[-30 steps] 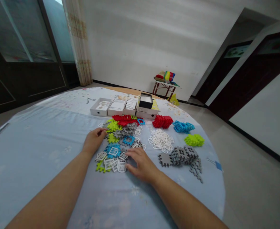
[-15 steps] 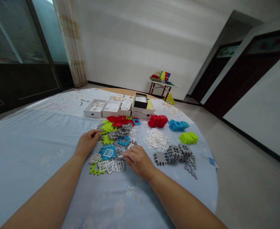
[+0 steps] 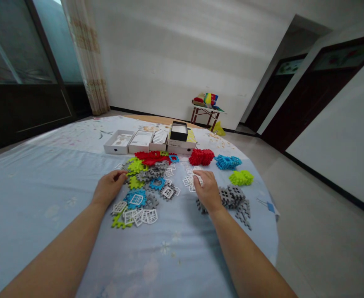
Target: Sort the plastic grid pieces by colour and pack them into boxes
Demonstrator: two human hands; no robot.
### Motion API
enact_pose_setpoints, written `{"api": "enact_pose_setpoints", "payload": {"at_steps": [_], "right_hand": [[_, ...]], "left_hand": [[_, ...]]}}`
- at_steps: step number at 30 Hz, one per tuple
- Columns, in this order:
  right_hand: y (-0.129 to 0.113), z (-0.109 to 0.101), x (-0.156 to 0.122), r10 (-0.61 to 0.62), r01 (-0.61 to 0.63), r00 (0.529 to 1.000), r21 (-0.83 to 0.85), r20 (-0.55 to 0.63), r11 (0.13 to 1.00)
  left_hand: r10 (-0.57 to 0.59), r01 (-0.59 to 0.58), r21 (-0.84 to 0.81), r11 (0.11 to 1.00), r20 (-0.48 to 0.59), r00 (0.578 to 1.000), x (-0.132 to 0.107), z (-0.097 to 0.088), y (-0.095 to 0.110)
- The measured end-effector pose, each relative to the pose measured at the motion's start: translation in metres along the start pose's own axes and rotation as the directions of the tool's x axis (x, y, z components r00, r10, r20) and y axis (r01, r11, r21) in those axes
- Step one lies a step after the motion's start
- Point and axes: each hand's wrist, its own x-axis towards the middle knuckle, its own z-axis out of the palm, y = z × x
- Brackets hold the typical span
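Note:
My right hand (image 3: 207,189) is over the pile of white lattice window pieces (image 3: 188,181), covering much of it. Its thumb and fingers pinch a white window piece (image 3: 198,179). My left hand (image 3: 110,187) rests on the cloth at the left side of a mixed heap, fingers curled together beside green interlocking pieces (image 3: 136,182); whatever they may hold is hidden. In that heap lie grey pieces (image 3: 152,171), a blue frame (image 3: 157,183), blue pieces (image 3: 141,194) and more white window pieces (image 3: 151,216).
Red (image 3: 201,157), blue (image 3: 228,162), green (image 3: 241,178) and grey (image 3: 236,195) piles stand on the right. Behind are open white boxes (image 3: 116,147) and a black box (image 3: 178,136). A binder clip (image 3: 270,207) grips the tablecloth (image 3: 157,256) edge.
My right hand has moved right and away from the mixed heap to the white pile, with a white piece in its fingers. My left hand stays beside the heap. The view has shifted slightly.

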Motion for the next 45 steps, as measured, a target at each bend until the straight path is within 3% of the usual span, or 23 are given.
{"api": "enact_pose_setpoints", "payload": {"at_steps": [3, 6, 11, 16, 18, 22, 24, 30, 39, 45], "right_hand": [[-0.018, 0.009, -0.008, -0.008, -0.015, 0.980, 0.112, 0.198, 0.994], [-0.034, 0.018, -0.018, -0.006, -0.069, 0.923, 0.181, 0.386, 0.981], [-0.043, 0.020, -0.034, 0.056, -0.165, 0.845, 0.160, 0.531, 0.973], [-0.038, 0.015, -0.050, 0.087, -0.235, 0.813, 0.188, 0.576, 0.953], [-0.035, 0.014, -0.054, 0.078, -0.246, 0.812, 0.218, 0.579, 0.944], [-0.031, 0.014, -0.056, 0.072, -0.260, 0.804, 0.241, 0.590, 0.935], [-0.029, 0.014, -0.055, 0.062, -0.267, 0.795, 0.256, 0.604, 0.929], [-0.027, 0.012, -0.052, 0.047, -0.268, 0.776, 0.261, 0.629, 0.927], [-0.029, 0.008, -0.050, 0.012, -0.239, 0.769, 0.271, 0.639, 0.932], [-0.027, 0.009, -0.051, 0.005, -0.236, 0.768, 0.276, 0.641, 0.932]], "left_hand": [[0.002, -0.002, -0.006, 1.000, 0.008, 1.000, -0.001, -0.001, 0.001], [0.007, -0.007, 0.000, 1.000, 0.009, 1.000, -0.002, -0.002, 0.001], [0.033, -0.034, 0.034, 0.999, 0.030, 0.999, -0.004, -0.001, 0.003], [0.130, -0.138, 0.069, 0.988, 0.109, 0.986, -0.005, -0.004, 0.017], [0.168, -0.182, 0.062, 0.981, 0.193, 0.967, -0.008, -0.008, 0.027], [0.195, -0.233, 0.034, 0.972, 0.438, 0.878, -0.017, -0.019, 0.047], [0.175, -0.231, 0.049, 0.972, 0.506, 0.845, -0.020, -0.024, 0.053], [0.134, -0.239, 0.145, 0.960, 0.513, 0.848, -0.020, -0.033, 0.052], [0.189, -0.332, 0.115, 0.936, 0.633, 0.751, -0.021, -0.031, 0.050], [0.156, -0.313, 0.138, 0.940, 0.640, 0.752, -0.022, -0.029, 0.051]]}}
